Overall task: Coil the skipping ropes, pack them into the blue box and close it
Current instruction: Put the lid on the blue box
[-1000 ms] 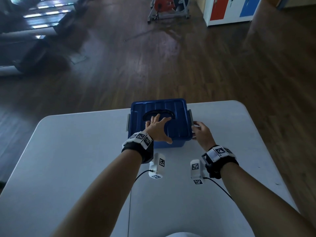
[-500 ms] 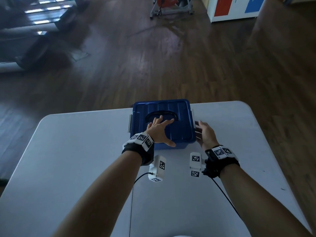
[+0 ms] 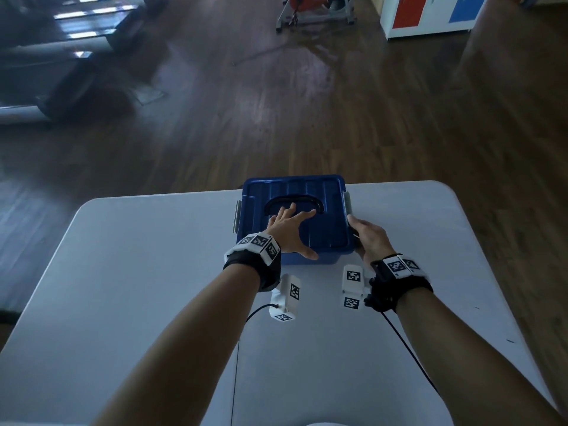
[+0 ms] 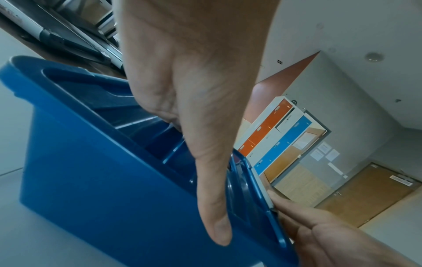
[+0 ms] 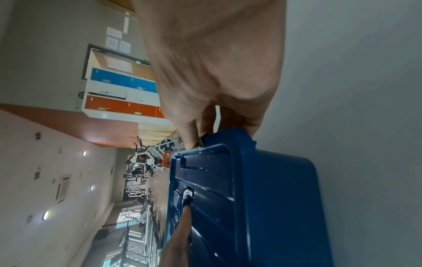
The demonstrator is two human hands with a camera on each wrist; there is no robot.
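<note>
Lidded blue plastic box (image 3: 322, 192) centre frame on grey table (image 3: 138, 272), left hand (image 3: 289, 229) spread flat on lid, right hand (image 3: 367, 238) pinching the grey side latch (image 5: 202, 140) (only the right wrist view shows it).

Right hand (image 5: 219, 75) apparently pinches a grey latch (image 5: 202, 139) on the blue box (image 5: 274, 198).

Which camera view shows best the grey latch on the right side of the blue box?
The head view: the whole latch shows beside the lid, the right hand at its near end. The left wrist view shows its thin edge; the right wrist view shows almost nothing.
</note>
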